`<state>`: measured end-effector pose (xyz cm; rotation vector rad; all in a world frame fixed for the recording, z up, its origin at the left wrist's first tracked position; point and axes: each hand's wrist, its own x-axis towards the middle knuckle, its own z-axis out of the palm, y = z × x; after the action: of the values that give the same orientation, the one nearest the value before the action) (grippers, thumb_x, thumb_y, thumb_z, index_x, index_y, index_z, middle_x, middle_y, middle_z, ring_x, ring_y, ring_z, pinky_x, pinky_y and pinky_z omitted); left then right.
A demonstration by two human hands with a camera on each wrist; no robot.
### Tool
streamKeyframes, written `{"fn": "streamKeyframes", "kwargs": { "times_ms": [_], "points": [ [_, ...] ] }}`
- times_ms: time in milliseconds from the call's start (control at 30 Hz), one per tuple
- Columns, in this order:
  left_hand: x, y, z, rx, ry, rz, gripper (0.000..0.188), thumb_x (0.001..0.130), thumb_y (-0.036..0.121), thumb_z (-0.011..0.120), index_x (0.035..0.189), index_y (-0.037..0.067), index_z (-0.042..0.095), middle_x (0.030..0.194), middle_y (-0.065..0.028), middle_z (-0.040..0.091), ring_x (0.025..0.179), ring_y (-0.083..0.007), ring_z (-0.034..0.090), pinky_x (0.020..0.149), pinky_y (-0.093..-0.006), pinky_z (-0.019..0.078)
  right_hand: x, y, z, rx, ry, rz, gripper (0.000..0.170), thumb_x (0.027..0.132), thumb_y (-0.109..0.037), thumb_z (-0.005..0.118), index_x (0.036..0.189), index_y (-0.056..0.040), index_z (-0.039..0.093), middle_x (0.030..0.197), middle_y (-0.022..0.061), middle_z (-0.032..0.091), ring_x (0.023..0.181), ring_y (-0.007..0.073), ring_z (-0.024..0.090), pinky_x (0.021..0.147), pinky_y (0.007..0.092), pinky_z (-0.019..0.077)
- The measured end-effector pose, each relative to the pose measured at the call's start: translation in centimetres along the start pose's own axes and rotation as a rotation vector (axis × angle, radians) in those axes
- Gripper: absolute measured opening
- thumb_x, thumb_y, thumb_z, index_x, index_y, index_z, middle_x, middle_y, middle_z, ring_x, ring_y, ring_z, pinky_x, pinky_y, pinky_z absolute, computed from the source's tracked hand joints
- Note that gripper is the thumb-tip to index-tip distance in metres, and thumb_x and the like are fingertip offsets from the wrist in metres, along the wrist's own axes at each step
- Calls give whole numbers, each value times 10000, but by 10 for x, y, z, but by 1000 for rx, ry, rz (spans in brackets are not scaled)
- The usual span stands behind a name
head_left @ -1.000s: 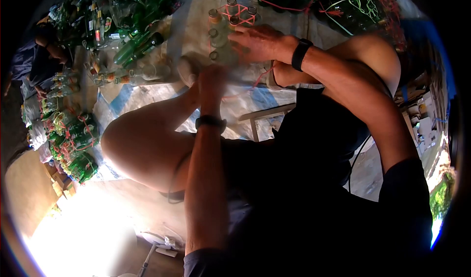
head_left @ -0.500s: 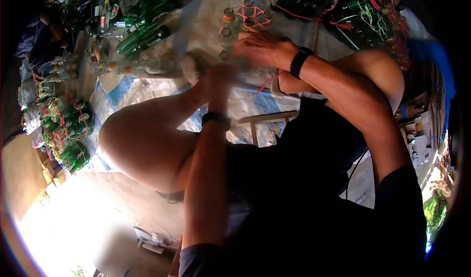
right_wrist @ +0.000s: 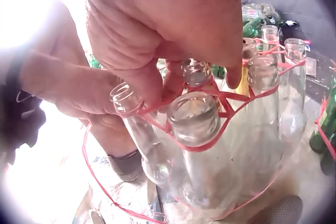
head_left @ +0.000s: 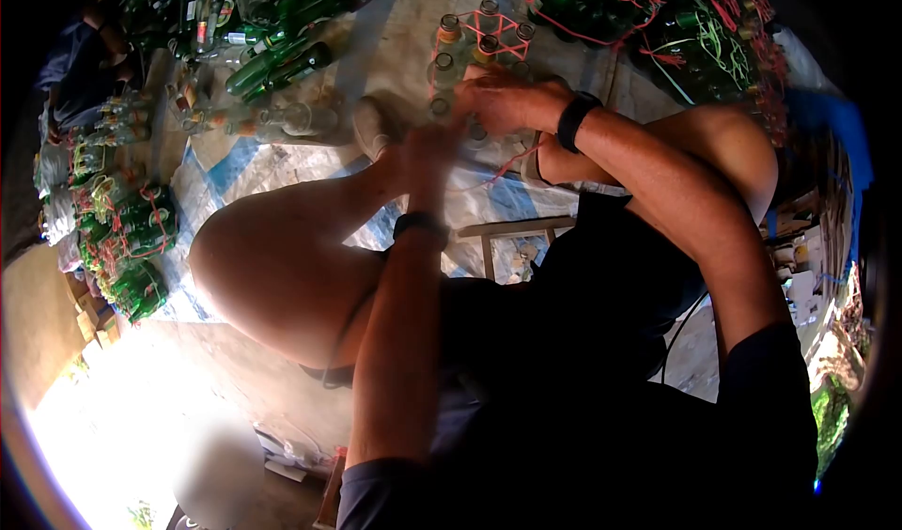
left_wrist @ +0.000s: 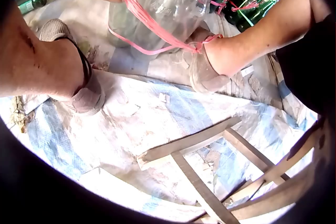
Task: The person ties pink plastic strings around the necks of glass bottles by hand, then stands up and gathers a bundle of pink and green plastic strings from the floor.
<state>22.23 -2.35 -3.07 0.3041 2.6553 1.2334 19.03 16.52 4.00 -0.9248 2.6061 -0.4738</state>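
A bundle of clear glass bottles stands upright on the ground sheet before the person, pink string woven round the necks. My left hand grips a flat band of pink string at the near side of the bundle; the band runs down to a loop low around the bottles. Over the bottle tops, my right hand is bent down, its fingers pinching the string between the necks. Part of that grip is hidden behind the near bottle mouth.
Loose green bottles are heaped at the back left. Tied green bottle bundles stand at the back right, and more at the far left. A low wooden stool lies between the legs, near the shoes.
The head view has shifted, so the bottles appear farther right and slightly lower. Both hands stay at the bundle, with the left blurred and the right hand's fingers bent lower at the necks.
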Motion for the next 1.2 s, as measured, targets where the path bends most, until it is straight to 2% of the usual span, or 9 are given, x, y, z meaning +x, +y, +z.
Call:
{"fn": "streamKeyframes", "kwargs": {
  "times_ms": [200,500,567,733,800,933,1000,1100,1200],
  "points": [
    [2,3,-2,36,-43,-1,389,823,374,632,770,-7,691,660,-223,629,626,-243,694,588,-419,499,-5,-6,-9,18,-84,26,262,694,-84,669,915,-220,703,958,-18,591,1056,214,502,957,419,389],
    [2,8,1,-132,56,180,335,829,268,641,760,-59,669,584,-141,616,576,-136,594,551,-372,488,-4,-6,-1,-227,139,-22,169,699,-112,683,843,-200,667,988,-15,523,1057,198,500,1080,462,349],
    [1,13,-1,-157,47,151,327,831,264,646,765,-55,672,596,-137,620,584,-133,593,553,-366,488,-1,-3,-1,-356,-24,28,421,714,-256,710,1120,-166,647,1313,37,546,1382,276,406,1190,500,237],
    [3,6,-1,-223,4,112,315,846,274,661,784,-35,681,643,-147,642,606,-145,615,567,-353,497,-2,-5,-11,-243,115,-68,312,669,-154,704,980,-147,675,1117,27,547,1171,241,482,1078,465,334],
    [4,3,-1,221,-196,234,190,907,240,538,1043,200,665,771,-52,669,744,-253,680,653,-410,539,-2,-12,-21,-210,126,-76,235,652,-74,696,876,-146,693,983,7,531,1015,209,505,997,422,386],
    [6,-10,5,464,-63,519,182,904,223,540,1030,195,667,751,-57,657,725,-261,671,635,-413,537,-3,-6,-23,-204,226,-81,115,671,-177,731,745,-101,687,959,16,532,1007,215,491,933,399,389],
    [8,-12,10,370,52,536,360,873,324,691,740,-8,657,663,-152,650,625,-148,637,589,-345,507,-5,-7,-27,-215,302,-87,165,681,-231,748,693,-84,675,956,18,529,1003,217,485,924,396,388],
    [4,-9,9,-165,-12,204,342,876,302,681,742,-11,650,632,-128,628,622,-117,614,574,-336,499,-9,-12,-43,-231,178,-67,278,681,-328,773,654,-73,665,950,25,523,999,216,474,901,392,386],
    [3,-9,6,119,-104,265,110,887,194,570,873,141,665,713,-78,634,684,-269,653,590,-421,520,-8,-16,-50,-245,84,-3,317,660,-374,790,671,-79,676,958,32,516,1006,213,472,883,389,386]
  ]
}}
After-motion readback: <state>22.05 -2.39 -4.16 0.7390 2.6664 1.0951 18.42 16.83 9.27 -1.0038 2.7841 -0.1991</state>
